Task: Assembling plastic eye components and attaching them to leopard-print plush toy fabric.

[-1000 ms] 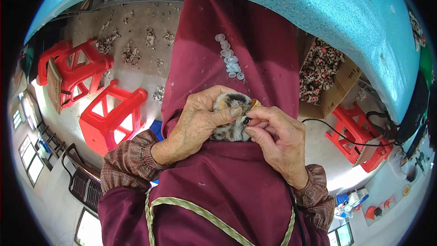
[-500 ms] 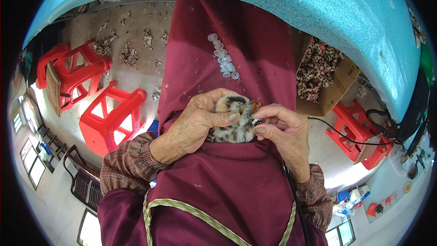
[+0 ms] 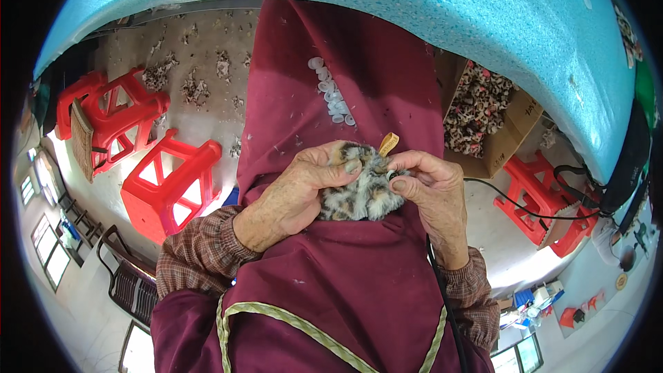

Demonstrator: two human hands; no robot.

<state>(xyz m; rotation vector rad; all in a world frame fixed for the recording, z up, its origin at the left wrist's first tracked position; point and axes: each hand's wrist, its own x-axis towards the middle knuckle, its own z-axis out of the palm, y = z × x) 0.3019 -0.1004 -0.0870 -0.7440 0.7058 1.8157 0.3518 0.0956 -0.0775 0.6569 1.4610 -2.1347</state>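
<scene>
Over my lap, my left hand (image 3: pixel 304 183) grips a furry plush piece (image 3: pixel 366 193) mottled in black, white and tan, its thumb lying across the fur. A tan ribbon loop (image 3: pixel 389 144) sticks up from the piece's far edge. At the right edge of the fur, my right hand (image 3: pixel 431 186) pinches a small black-and-white round piece (image 3: pixel 391 175) between thumb and forefinger; fingers and fur partly cover it. Farther up on the maroon apron (image 3: pixel 345 262) lies a row of several whitish translucent plastic washers (image 3: pixel 333 97).
A speckled blue table (image 3: pixel 414 0) curves across the far side. At right stands a cardboard box (image 3: pixel 507 135) of mottled fabric pieces, beside a red stool (image 3: pixel 535 193). More red stools (image 3: pixel 162 190) stand at left. Fabric scraps (image 3: pixel 195 88) litter the floor.
The plush piece has turned and shifted slightly right, and its ribbon loop now stands up more visibly. My right hand still pinches at its edge. The washers appear slightly farther left.
</scene>
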